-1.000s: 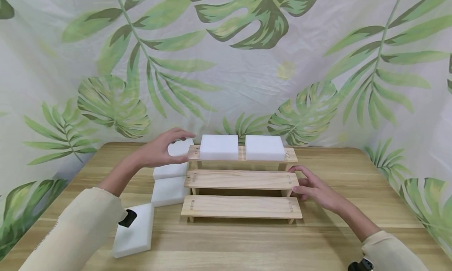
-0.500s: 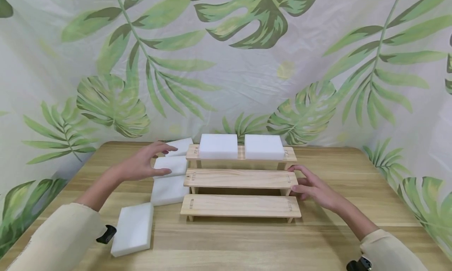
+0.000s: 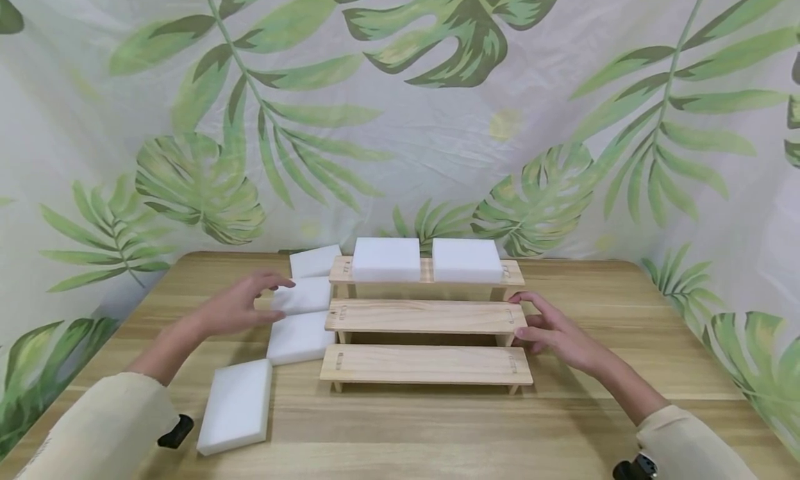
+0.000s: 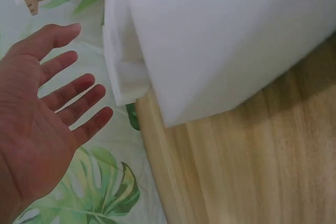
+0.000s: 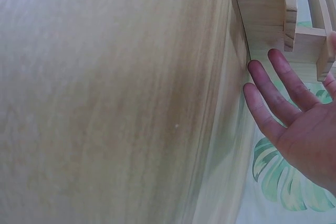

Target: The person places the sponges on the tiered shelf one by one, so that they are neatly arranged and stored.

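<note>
My left hand (image 3: 234, 305) hovers over the left side of the table, holding nothing, its fingers loosely spread in the left wrist view. Near it lie white foam blocks: one at the back (image 3: 314, 261), one in the middle (image 3: 303, 294) and one in front (image 3: 301, 337). Another foam block (image 3: 235, 407) lies apart, closer to the front. A three-step wooden display stand (image 3: 427, 366) stands at the centre. On its top step sit two foam blocks, the left one (image 3: 386, 259) and the right one (image 3: 467, 260). My right hand (image 3: 562, 334) pinches the middle step's right end between thumb and forefinger.
The wood-grain table (image 3: 437, 438) reaches back to a leaf-patterned cloth (image 3: 431, 146) hanging behind it. Foam blocks line the stand's left side. Bare tabletop shows in front of the stand and to its right.
My left hand has moved left and down from the stand's top step, past the row of foam blocks. My right hand stays at the middle step's end.
</note>
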Demonstrator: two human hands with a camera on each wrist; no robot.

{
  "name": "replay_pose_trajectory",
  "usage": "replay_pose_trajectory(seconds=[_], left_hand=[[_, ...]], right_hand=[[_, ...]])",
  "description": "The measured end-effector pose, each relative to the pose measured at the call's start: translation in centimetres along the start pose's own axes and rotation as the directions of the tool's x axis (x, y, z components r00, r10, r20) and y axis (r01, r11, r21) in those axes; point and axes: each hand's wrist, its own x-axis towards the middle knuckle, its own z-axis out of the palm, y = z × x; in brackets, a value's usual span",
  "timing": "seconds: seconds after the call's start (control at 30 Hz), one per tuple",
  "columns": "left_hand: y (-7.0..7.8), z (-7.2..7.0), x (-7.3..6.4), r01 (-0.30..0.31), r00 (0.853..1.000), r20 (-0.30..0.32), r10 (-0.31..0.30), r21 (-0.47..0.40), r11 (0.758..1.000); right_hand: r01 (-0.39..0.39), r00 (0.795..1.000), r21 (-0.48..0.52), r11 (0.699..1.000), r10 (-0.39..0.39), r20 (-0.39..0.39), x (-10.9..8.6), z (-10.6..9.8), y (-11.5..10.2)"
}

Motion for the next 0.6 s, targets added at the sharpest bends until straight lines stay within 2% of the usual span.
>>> replay_pose_trajectory(seconds=[0.17, 0.3, 0.4, 0.6], left_hand=[[-0.7, 0.4, 0.3, 0.031, 0.999, 0.013, -0.031, 0.003, 1.0], [-1.2, 0.5, 0.8, 0.028, 0.999, 0.028, -0.028, 0.017, 0.999], [-1.3, 0.6, 1.2, 0.021, 0.999, 0.041, -0.022, 0.034, 0.999], [-1.4, 0.7, 1.8, 0.052, 0.995, 0.078, -0.057, 0.063, 0.997]], right_hand=[[-0.002, 1.0, -0.002, 1.0, 0.002, 0.003, 0.0, 0.0, 0.0], [-0.002, 1.0, -0.006, 1.0, 0.002, 0.0, 0.0, 0.0, 0.0], [-0.001, 1.0, -0.006, 1.0, 0.001, -0.002, 0.0, 0.0, 0.1], [-0.001, 1.0, -0.004, 1.0, 0.001, 0.003, 0.0, -0.1, 0.1]])
